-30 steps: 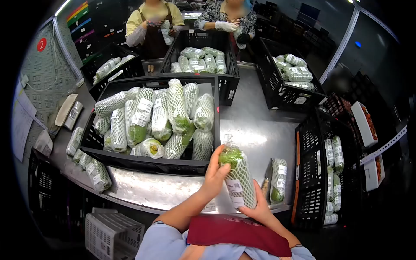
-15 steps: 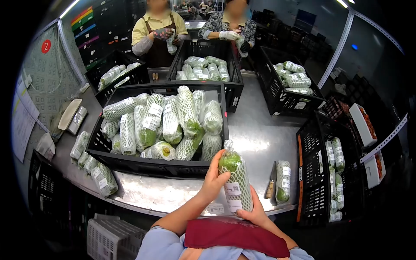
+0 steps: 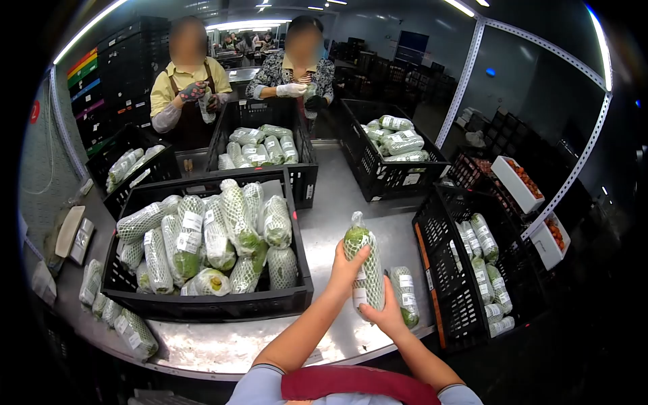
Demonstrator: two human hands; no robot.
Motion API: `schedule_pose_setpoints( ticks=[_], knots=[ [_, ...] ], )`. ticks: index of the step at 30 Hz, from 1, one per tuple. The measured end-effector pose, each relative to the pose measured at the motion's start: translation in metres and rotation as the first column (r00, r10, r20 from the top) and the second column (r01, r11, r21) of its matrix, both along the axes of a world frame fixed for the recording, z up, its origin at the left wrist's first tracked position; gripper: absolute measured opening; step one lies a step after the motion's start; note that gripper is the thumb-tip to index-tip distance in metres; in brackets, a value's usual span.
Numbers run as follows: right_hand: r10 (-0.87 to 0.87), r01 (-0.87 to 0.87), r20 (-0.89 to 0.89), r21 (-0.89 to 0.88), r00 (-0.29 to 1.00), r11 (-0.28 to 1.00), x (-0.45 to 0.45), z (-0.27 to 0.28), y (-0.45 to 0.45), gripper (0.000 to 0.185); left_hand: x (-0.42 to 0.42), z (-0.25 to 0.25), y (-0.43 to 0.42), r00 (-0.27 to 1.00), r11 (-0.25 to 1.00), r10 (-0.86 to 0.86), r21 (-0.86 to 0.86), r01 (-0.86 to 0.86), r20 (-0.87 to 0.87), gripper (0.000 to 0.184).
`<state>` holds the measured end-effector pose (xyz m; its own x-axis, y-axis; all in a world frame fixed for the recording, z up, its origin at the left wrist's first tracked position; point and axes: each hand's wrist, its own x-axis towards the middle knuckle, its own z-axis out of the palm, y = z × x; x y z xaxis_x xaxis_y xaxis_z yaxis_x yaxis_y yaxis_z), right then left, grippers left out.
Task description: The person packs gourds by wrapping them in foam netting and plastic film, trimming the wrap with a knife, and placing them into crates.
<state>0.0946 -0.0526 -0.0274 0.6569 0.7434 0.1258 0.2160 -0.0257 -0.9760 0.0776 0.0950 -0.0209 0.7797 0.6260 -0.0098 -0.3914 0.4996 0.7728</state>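
Between my hands is a long green papaya [image 3: 368,273] in a white foam net and clear wrap, with labels on its side. It is held nearly upright above the steel table [image 3: 337,182]. My left hand [image 3: 346,267] grips its upper left side, and my right hand [image 3: 387,312] supports its lower right. Another wrapped papaya [image 3: 405,295] lies on the table just right of my right hand. To the left, a large black crate [image 3: 202,309] is heaped with similar net-wrapped papayas [image 3: 219,236].
At the right stands a black crate [image 3: 451,270] with several wrapped fruits. More filled crates stand at the back right [image 3: 371,175] and back centre [image 3: 305,177]. Wrapped fruits [image 3: 135,334] lie along the left edge near a scale [image 3: 74,233]. Two co-workers [image 3: 192,88] stand opposite.
The view has swung right and up, so the crates appear further left. My hands still hold the papaya, now turned so its labels face less toward me. The knife is now mostly hidden.
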Motion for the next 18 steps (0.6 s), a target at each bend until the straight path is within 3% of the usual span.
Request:
schedule_pose_setpoints(
  ticks=[4, 8, 14, 17, 18],
  knots=[
    [0.018, -0.013, 0.15, -0.034, 0.989, 0.999, 0.015, -0.008, -0.005, 0.079, 0.018, -0.005, -0.007, 1.0, 0.996, -0.016, -0.087, 0.018, 0.023, 0.058],
    [-0.065, 0.075, 0.133, -0.064, 0.989, 0.995, 0.024, -0.023, -0.016, 0.078, 0.033, -0.015, -0.019, 0.999, 0.999, 0.014, -0.043, -0.012, 0.035, 0.056],
    [-0.033, 0.037, 0.121, -0.03, 0.992, 0.999, 0.043, -0.025, -0.019, 0.08, 0.048, -0.018, -0.025, 0.999, 0.998, 0.041, -0.042, -0.042, -0.02, 0.053],
    [-0.057, 0.073, 0.228, -0.066, 0.972, 0.995, 0.041, -0.025, -0.018, 0.081, 0.052, -0.041, -0.005, 0.994, 0.996, -0.007, -0.085, 0.016, 0.11, 0.049],
    [-0.035, 0.045, 0.115, -0.083, 0.993, 0.996, 0.042, -0.035, -0.018, 0.084, 0.047, -0.027, -0.009, 0.998, 0.994, 0.049, -0.104, -0.045, 0.034, 0.046]
  ],
)
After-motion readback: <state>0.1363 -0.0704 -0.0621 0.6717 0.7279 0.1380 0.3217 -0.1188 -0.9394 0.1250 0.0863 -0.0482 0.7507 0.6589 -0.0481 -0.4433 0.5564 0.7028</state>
